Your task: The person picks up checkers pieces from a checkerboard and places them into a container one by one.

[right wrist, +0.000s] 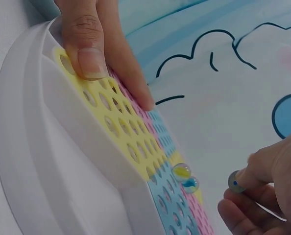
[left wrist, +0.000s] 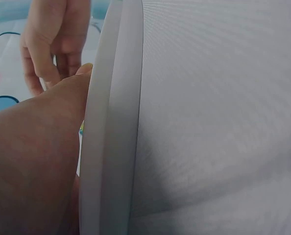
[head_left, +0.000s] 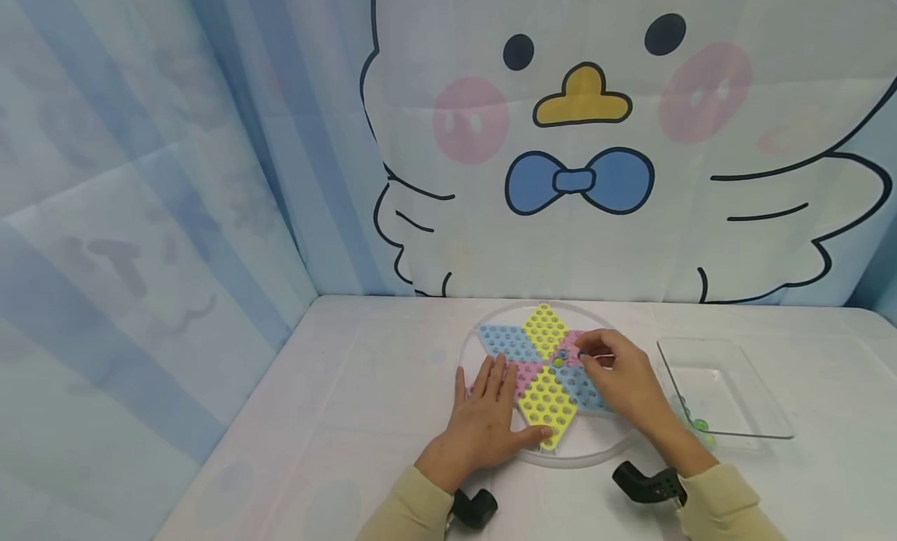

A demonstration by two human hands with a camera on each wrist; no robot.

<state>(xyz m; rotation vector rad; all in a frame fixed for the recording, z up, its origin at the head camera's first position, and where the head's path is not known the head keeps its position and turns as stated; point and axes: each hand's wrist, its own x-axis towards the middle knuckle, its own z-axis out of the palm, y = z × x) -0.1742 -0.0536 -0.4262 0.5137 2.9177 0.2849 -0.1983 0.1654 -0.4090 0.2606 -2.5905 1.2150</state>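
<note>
A round white Chinese checkers board [head_left: 596, 455] lies on the table, its star made of yellow, pink and blue perforated sections. My left hand [head_left: 483, 424] rests on its near left part with fingers spread; the thumb presses the near yellow point [right wrist: 123, 122]. Between thumb and fingers, my right hand [head_left: 624, 374] pinches a glass marble [right wrist: 235, 182] with a blue spot, held just above the board right of centre. Two other marbles sit close together near the star's middle: one with a yellow swirl [right wrist: 181, 170] and one with a blue swirl [right wrist: 190, 185].
Right of the board stands a clear plastic box [head_left: 743, 434] with several greenish marbles [head_left: 700, 425] at its near left corner. Behind the table hangs a printed cloth [head_left: 575, 253] with a cartoon bird. Black wrist mounts [head_left: 648, 485] sit under both forearms.
</note>
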